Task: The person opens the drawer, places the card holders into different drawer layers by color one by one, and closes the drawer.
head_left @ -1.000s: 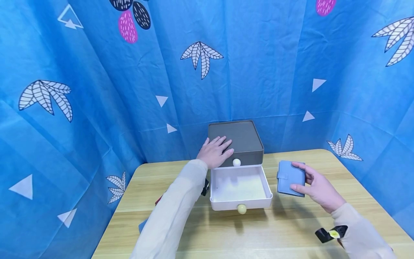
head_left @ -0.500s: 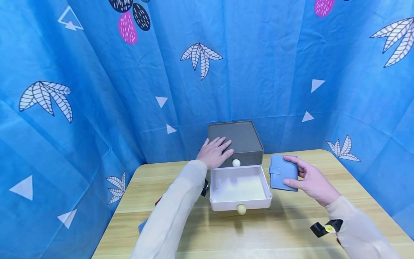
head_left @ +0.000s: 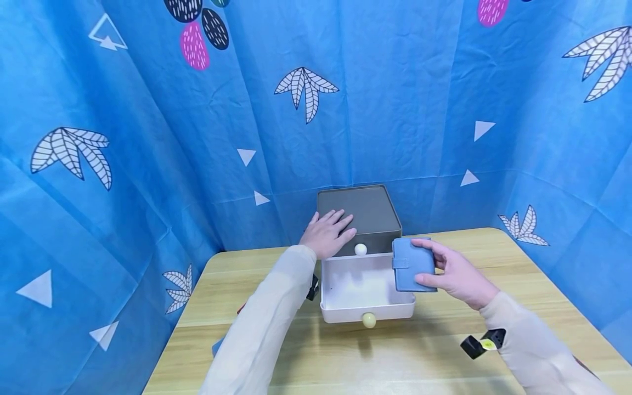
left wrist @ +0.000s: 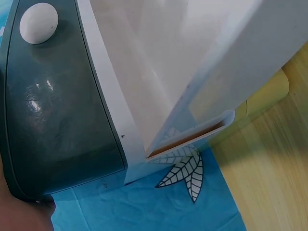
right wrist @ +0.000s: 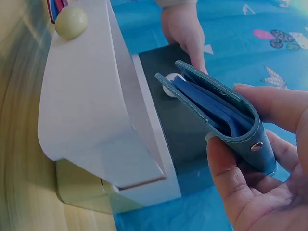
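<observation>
My left hand (head_left: 328, 234) rests with spread fingers on the dark grey top of a small drawer box (head_left: 365, 206). Below that grey part, a white drawer (head_left: 353, 314) stands pulled out, its inside bare where it shows; a pale yellow knob (head_left: 368, 320) is on its front. My right hand (head_left: 461, 277) pinches a blue wallet (head_left: 413, 266) between thumb and fingers, over the drawer's right side. In the right wrist view the wallet (right wrist: 216, 103) is seen edge-on, with blue inner leaves and a metal snap.
The box stands at the back of a wooden table (head_left: 375, 362), near a blue patterned curtain (head_left: 395, 109). A blue thing (head_left: 218, 345) and a bit of red (head_left: 241, 308) show beside my left sleeve, mostly hidden. A white knob (head_left: 361, 249) sits on the grey upper drawer.
My right hand has carried the wallet leftward, from beside the drawer to over its right edge. The left hand stays on the box.
</observation>
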The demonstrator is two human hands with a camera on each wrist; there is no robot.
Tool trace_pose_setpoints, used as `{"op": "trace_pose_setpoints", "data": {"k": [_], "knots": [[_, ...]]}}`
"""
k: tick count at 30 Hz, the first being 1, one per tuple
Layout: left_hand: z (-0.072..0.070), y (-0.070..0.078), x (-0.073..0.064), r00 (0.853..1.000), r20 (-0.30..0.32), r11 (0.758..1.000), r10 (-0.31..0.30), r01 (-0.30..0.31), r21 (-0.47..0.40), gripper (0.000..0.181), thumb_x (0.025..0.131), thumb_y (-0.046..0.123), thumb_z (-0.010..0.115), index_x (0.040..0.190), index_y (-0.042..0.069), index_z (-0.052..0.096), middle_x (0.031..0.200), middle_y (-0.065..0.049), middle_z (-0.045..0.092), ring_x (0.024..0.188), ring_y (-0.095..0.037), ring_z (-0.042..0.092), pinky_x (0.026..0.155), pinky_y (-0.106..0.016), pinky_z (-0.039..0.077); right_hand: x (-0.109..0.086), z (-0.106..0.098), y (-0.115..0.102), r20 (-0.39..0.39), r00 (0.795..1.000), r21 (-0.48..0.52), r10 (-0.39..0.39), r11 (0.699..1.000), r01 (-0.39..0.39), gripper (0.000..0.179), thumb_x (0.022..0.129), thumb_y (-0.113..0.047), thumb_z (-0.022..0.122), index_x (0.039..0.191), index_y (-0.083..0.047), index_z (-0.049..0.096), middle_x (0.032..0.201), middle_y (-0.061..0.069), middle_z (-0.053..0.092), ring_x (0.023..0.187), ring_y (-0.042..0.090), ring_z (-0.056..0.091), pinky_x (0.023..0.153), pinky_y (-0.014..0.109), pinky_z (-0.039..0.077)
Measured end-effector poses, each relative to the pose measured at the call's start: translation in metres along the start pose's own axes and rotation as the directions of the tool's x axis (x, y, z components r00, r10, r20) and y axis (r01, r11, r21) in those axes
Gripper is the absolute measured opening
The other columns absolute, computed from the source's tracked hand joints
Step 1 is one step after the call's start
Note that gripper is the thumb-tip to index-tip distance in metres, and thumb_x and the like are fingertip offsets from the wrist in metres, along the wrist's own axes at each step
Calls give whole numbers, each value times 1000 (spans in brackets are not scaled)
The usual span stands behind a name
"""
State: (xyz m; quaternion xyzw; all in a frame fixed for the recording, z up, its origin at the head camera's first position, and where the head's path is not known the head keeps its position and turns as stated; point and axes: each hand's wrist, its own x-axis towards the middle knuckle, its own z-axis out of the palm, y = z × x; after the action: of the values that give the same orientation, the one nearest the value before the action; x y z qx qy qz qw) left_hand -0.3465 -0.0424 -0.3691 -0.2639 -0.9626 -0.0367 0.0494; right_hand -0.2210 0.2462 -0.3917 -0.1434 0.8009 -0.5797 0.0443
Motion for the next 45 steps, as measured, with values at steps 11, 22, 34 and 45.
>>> {"op": "trace_pose_setpoints", "data": {"k": [11,22,34,45], "knots": [[-1,1,-1,1000,1,1000,-7,7,2,65,85,66,9,140,34,22,146,6,17,134,-15,9,105,-45,3,10,23,1,120,992,119,38,992,-52,69,76,-14,70,135,-22,34,127,21,38,108,35,45,80,39,47],[-2,3,-1,1000,7,1000,-3,3,2,64,86,65,10,140,34,22,146,5,17,134,-16,9,105,-45,3,18,38,1,206,974,157,91,980,-125,69,78,-12,68,136,-16,32,126,21,42,108,32,48,84,39,45],[-2,1,0,1000,-1,1000,12,-12,20,65,86,65,7,140,33,23,146,6,17,133,-15,10,105,-46,4,26,47,-2,211,956,149,203,960,-237,70,78,-18,69,137,-14,31,124,23,42,102,30,52,80,44,46],[-1,0,-2,1000,-1,1000,5,-5,9,66,85,66,7,140,33,23,146,5,18,133,-16,11,105,-46,4,36,53,0,237,939,177,249,939,-293,71,77,-18,69,137,-12,30,127,22,39,101,30,52,81,43,46]]}}
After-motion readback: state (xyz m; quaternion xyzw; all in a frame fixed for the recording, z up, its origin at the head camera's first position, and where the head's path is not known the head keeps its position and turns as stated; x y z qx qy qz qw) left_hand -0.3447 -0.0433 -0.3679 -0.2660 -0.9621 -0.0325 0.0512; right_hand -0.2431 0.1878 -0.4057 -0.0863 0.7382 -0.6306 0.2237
